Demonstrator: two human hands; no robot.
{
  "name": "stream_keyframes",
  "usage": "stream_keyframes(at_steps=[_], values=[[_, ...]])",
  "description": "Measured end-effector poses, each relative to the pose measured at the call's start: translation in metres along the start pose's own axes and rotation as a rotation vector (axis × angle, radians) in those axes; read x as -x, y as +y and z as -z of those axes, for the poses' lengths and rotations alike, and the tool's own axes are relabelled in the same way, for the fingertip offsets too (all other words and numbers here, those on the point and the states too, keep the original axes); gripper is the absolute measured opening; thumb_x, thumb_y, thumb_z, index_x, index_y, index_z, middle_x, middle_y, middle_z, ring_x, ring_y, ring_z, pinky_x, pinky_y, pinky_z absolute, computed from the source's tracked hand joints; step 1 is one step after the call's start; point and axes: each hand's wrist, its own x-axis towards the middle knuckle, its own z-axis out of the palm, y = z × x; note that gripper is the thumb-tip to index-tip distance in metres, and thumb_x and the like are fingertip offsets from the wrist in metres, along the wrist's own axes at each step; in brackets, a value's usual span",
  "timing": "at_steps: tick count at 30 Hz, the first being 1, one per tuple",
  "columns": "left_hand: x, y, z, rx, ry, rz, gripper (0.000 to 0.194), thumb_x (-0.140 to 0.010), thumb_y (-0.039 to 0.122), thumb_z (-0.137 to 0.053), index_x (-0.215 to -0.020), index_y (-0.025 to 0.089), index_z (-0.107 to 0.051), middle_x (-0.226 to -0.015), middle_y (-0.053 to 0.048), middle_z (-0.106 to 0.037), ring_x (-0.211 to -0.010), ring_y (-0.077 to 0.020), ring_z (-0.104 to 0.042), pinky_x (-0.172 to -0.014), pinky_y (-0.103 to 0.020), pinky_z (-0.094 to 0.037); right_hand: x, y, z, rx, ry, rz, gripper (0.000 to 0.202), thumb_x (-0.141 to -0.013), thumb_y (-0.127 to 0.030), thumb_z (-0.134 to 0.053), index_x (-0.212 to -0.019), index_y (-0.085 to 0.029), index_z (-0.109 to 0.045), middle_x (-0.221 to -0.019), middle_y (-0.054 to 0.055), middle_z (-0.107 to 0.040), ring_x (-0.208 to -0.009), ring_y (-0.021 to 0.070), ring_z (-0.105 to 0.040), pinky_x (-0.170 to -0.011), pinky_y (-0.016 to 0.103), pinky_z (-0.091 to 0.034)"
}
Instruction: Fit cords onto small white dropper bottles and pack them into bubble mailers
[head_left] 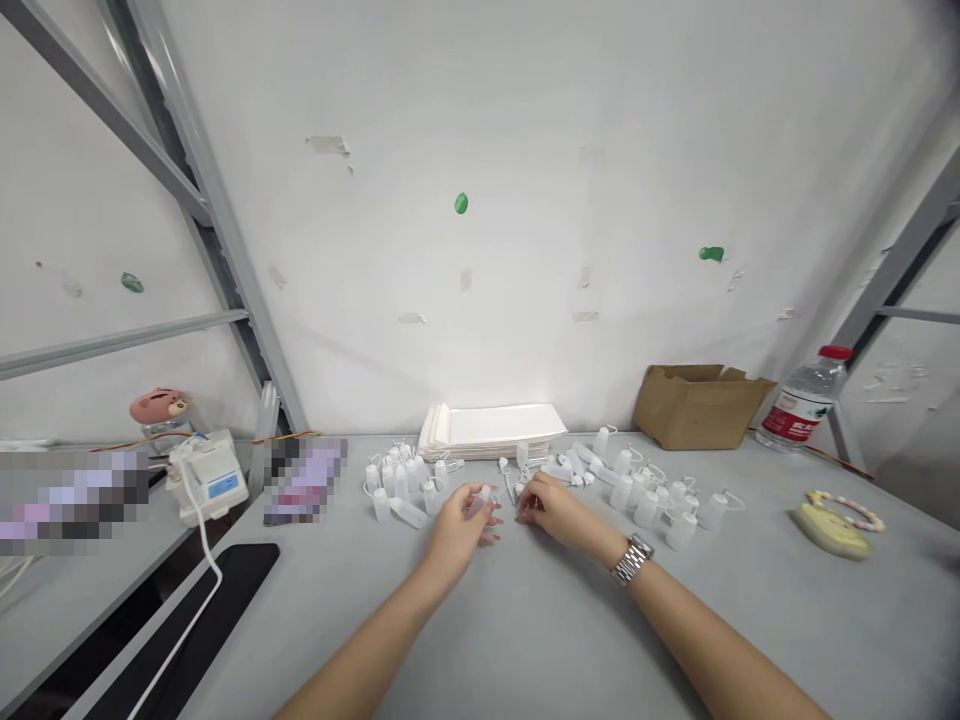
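Near the middle of the grey table (pixel 525 630), my left hand (pixel 456 532) is wrapped round a small translucent bottle (pixel 480 497), its top showing above the fingers. Just to the right, my right hand (pixel 553 508) has its fingertips pressed together beside a thin white strap (pixel 508 480); whatever they pinch is too small to make out. Several small white bottles with looped straps (pixel 400 480) stand left of my left hand, one of them lying down. Beyond and right of my right hand are several more such bottles (pixel 646 508), some upright, some lying.
A stack of white trays (pixel 491 428) lies against the wall. An open cardboard box (pixel 697 408), a red-capped water bottle (pixel 802 405) and a yellow case with a beaded loop (pixel 831 530) are at the right. At the left are a white power strip (pixel 214 480) and a black mat (pixel 202 620).
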Motion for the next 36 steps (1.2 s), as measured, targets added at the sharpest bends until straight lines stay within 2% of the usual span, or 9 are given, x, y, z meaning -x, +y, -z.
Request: stream_keyframes(at_steps=[4, 6, 13, 16, 19, 24, 30, 33, 36], values=[[0.001, 0.007, 0.002, 0.046, -0.019, 0.054, 0.028, -0.071, 0.031, -0.063, -0.090, 0.013, -0.054, -0.086, -0.008, -0.060, -0.069, -0.0152, -0.063, -0.056, -0.027, -0.054, -0.001, 0.001, -0.003, 0.028, 0.074, -0.023, 0.007, -0.073, -0.014, -0.056, -0.066, -0.017, -0.057, -0.076, 0.004, -0.054, -0.074, 0.0171, -0.049, -0.070, 0.029, -0.038], [0.003, 0.010, 0.003, 0.059, -0.027, 0.068, 0.026, -0.072, 0.030, -0.062, -0.090, 0.013, -0.054, -0.086, -0.008, -0.061, -0.070, -0.0156, -0.064, -0.058, -0.027, -0.054, -0.002, 0.000, 0.000, -0.077, 0.129, -0.058, 0.009, -0.073, -0.015, -0.055, -0.064, -0.017, -0.056, -0.075, 0.003, -0.054, -0.073, 0.0170, -0.049, -0.070, 0.030, -0.037], [0.010, 0.019, 0.002, 0.102, -0.083, 0.084, 0.036, -0.075, 0.041, -0.057, -0.096, 0.013, -0.049, -0.081, -0.007, -0.061, -0.064, -0.0184, -0.067, -0.059, -0.029, -0.053, -0.008, -0.004, 0.014, -0.894, 0.209, -0.267, 0.023, -0.068, -0.040, -0.062, -0.073, -0.018, -0.060, -0.077, 0.003, -0.060, -0.073, 0.0164, -0.054, -0.065, 0.029, -0.039], [0.011, 0.019, 0.001, 0.112, -0.092, 0.080, 0.037, -0.074, 0.042, -0.058, -0.095, 0.014, -0.047, -0.080, -0.007, -0.062, -0.063, -0.0188, -0.067, -0.057, -0.028, -0.052, -0.007, -0.005, 0.017, -1.289, 0.204, -0.340, 0.024, -0.061, -0.036, -0.071, -0.074, -0.018, -0.063, -0.086, 0.004, -0.063, -0.076, 0.0147, -0.056, -0.067, 0.027, -0.040], [0.010, 0.017, -0.001, 0.134, -0.063, 0.072, 0.041, -0.072, 0.041, -0.061, -0.098, 0.015, -0.043, -0.079, -0.006, -0.063, -0.060, -0.0183, -0.067, -0.056, -0.028, -0.052, -0.006, -0.005, 0.018, -1.452, 0.191, -0.356, 0.022, -0.058, -0.031, -0.074, -0.072, -0.019, -0.061, -0.084, 0.003, -0.064, -0.073, 0.0133, -0.058, -0.069, 0.027, -0.042], [0.009, 0.014, -0.001, 0.150, -0.038, 0.024, 0.049, -0.069, 0.043, -0.062, -0.105, 0.017, -0.039, -0.075, -0.004, -0.063, -0.058, -0.0177, -0.066, -0.055, -0.029, -0.052, -0.005, -0.007, 0.018, -1.464, 0.182, -0.361, 0.020, -0.060, -0.030, -0.072, -0.073, -0.019, -0.061, -0.089, 0.004, -0.065, -0.077, 0.0148, -0.058, -0.073, 0.028, -0.043], [0.013, 0.015, -0.003, 0.111, -0.040, -0.030, 0.064, -0.066, 0.042, -0.065, -0.116, 0.019, -0.032, -0.082, -0.005, -0.062, -0.061, -0.0173, -0.066, -0.055, -0.029, -0.053, -0.004, -0.016, 0.010, -1.189, 0.222, -0.367, 0.026, -0.059, -0.037, -0.072, -0.072, -0.016, -0.061, -0.088, 0.006, -0.062, -0.073, 0.0152, -0.058, -0.067, 0.028, -0.043], [0.015, 0.013, -0.006, 0.064, -0.077, -0.031, 0.074, -0.066, 0.034, -0.067, -0.125, 0.020, -0.024, -0.083, -0.004, -0.061, -0.062, -0.0158, -0.065, -0.050, -0.027, -0.052, 0.000, -0.029, 0.006, -1.149, 0.139, -0.287, 0.027, -0.063, -0.039, -0.069, -0.072, -0.016, -0.059, -0.088, 0.006, -0.062, -0.072, 0.0145, -0.057, -0.066, 0.028, -0.043], [0.016, 0.012, -0.008, 0.016, -0.103, -0.029, 0.071, -0.069, 0.031, -0.063, -0.126, 0.020, -0.023, -0.081, -0.002, -0.060, -0.058, -0.0141, -0.063, -0.041, -0.023, -0.050, 0.004, -0.042, 0.007, -1.097, 0.057, -0.194, 0.029, -0.067, -0.043, -0.065, -0.071, -0.016, -0.057, -0.082, 0.005, -0.063, -0.066, 0.0124, -0.055, -0.064, 0.028, -0.043]])
